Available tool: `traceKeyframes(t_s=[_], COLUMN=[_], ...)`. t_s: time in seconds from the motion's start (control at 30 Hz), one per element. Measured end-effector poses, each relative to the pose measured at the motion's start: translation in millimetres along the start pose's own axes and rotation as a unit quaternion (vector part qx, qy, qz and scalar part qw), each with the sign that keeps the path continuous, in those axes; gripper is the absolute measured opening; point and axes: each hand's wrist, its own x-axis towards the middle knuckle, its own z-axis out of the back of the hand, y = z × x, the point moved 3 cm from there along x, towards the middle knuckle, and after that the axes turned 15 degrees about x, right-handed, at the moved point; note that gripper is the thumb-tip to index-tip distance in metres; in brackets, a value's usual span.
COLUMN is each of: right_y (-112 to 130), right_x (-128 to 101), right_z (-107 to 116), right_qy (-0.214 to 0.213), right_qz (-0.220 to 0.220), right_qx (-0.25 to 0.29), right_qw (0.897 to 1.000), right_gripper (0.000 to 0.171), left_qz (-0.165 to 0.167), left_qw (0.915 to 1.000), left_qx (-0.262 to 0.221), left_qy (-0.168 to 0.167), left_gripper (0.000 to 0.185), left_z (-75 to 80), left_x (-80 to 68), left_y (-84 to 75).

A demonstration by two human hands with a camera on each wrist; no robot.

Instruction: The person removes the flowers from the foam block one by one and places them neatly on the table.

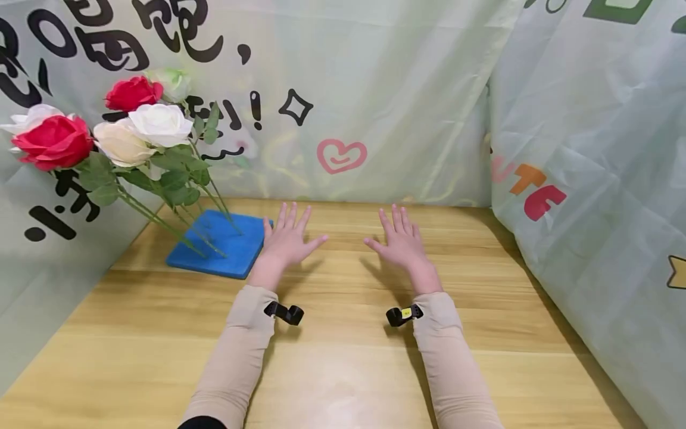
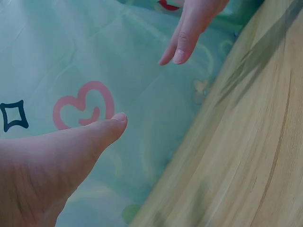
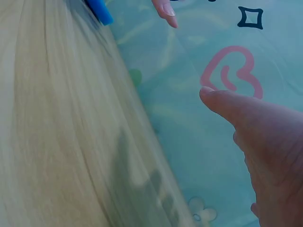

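Both arms wear long, close-fitting beige sleeves that end at the wrists; a small black clip-like camera mount sits on the left sleeve (image 1: 284, 313) and another on the right sleeve (image 1: 404, 314), the right one bearing a yellow tag; a black edge shows at the left sleeve's upper end.

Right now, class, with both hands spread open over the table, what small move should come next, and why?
Probably the left hand shifts left to a rose stem in the blue foam block: it hovers beside the block, both hands hold nothing, and the right hand is farther off.
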Motion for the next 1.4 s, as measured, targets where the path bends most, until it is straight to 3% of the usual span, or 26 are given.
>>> traceKeyframes(t_s=[0.27, 0.53, 0.7, 1.0, 1.2, 1.4], right_y=[12, 28, 40, 57, 70, 81], right_x=[-1, -2, -2, -7, -10, -13], right_z=[-2, -7, -10, -21, -30, -38], right_qy=[-0.001, -0.004, 0.003, 0.009, 0.017, 0.030], right_qz=[0.012, 0.039, 0.052, 0.080, 0.098, 0.123], right_qx=[-0.022, -0.048, -0.050, -0.049, -0.060, -0.076], right_qw=[1.000, 0.998, 0.997, 0.996, 0.993, 0.989], right_gripper=[0.089, 0.086, 0.086, 0.085, 0.083, 0.083], left_qz=[-0.019, -0.060, -0.091, -0.114, -0.116, -0.079], left_qw=[0.9994, 0.9968, 0.9945, 0.9924, 0.9926, 0.9969], left_qx=[0.019, 0.043, 0.043, 0.045, 0.036, -0.002], left_qy=[-0.023, -0.031, -0.032, -0.011, -0.009, 0.002], left_gripper=[0.088, 0.089, 0.087, 0.083, 0.083, 0.081], left_z=[7.0, 8.6, 2.1, -9.0, -13.3, -20.1], left_x=[-10.2, -35.1, -52.1, -81.4, -107.1, -134.2], left_y=[7.9, 20.8, 37.1, 62.8, 81.9, 113.3])
